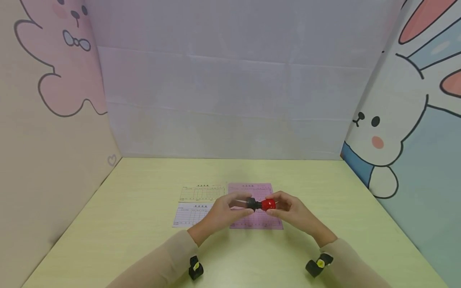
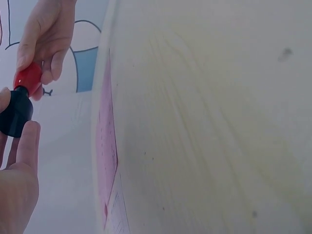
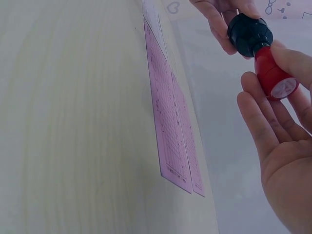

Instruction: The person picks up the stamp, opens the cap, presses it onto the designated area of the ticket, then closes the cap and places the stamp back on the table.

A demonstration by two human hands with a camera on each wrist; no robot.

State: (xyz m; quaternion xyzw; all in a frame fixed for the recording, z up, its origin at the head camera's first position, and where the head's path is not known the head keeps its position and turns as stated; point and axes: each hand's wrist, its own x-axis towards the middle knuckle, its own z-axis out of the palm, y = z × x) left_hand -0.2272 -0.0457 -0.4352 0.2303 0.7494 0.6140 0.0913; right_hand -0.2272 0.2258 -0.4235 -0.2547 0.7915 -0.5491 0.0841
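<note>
Both hands hold a round hand stamp above the paper forms, its length lying sideways between them. My left hand grips the wide black end with thumb and fingers. On the other side, my right hand pinches the red knob, thumb on one side and fingers on the other. A pale round face shows on the end of the red part in the right wrist view. A narrow black neck joins the two parts. Below the stamp lies a pink form, partly covered by the hands in the head view.
A yellow form and a white form lie left of the pink one on the pale table. A white cloth backdrop rises at the back. Cartoon-printed walls stand at both sides.
</note>
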